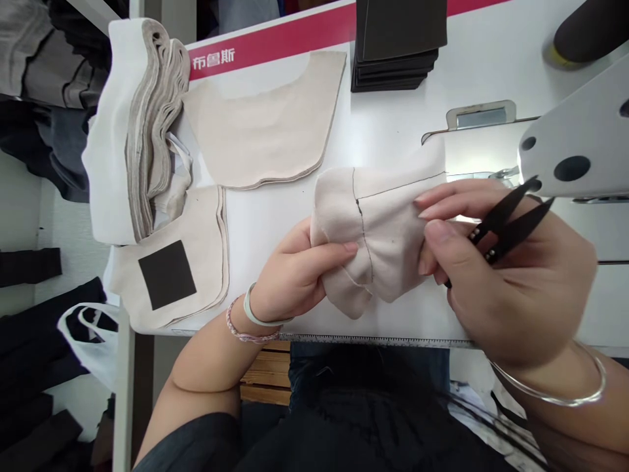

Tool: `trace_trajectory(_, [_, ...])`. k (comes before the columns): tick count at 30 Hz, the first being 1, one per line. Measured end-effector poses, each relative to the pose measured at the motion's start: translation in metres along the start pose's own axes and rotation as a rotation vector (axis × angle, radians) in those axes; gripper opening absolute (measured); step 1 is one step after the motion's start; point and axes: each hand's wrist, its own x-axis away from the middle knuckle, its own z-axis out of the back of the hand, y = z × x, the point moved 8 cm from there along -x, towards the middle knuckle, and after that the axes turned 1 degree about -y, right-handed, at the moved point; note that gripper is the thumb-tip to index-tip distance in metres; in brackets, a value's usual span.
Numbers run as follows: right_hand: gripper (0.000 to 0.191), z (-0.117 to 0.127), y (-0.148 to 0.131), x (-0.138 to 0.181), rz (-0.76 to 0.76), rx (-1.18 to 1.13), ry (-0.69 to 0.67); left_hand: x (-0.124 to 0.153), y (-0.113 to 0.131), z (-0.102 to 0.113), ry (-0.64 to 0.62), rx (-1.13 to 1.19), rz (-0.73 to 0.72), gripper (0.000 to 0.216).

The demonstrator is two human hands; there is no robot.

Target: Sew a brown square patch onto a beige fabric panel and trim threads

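Note:
A cream fabric piece (393,242) with dark stitched lines is held up in front of me over the table. My left hand (304,265) grips its left side, thumb on top and fingers underneath. Black thread snips (508,226) lie tucked in my right hand (515,282), blades pointing up and to the right. The fingertips of that hand meet the fabric's right side. Part of the snips is hidden by the thumb. One stitched line runs down the fabric and another goes off toward the sewing machine (577,137).
Folded cream fabric (115,131) is piled at the left. Cut cream pieces (268,128) lie beside it, and a black square (167,275) rests on another cut stack (211,249). Black squares (400,39) are stacked at the back. A ruler strip (383,341) follows the table's front edge.

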Motion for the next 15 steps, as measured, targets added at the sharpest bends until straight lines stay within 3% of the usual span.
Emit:
trace_trajectory(4, [0.024, -0.001, 0.004, -0.003, -0.011, 0.077, -0.009, 0.001, 0.000, 0.001, 0.000, -0.001, -0.009, 0.017])
trace_trajectory(9, [0.048, -0.010, 0.016, -0.006, -0.079, 0.076, -0.114, 0.001, 0.002, -0.001, -0.025, 0.040, -0.060, 0.018])
trace_trajectory(15, [0.045, -0.010, 0.018, -0.006, -0.112, 0.066, -0.123, 0.003, 0.004, 0.004, 0.015, -0.158, -0.134, 0.018])
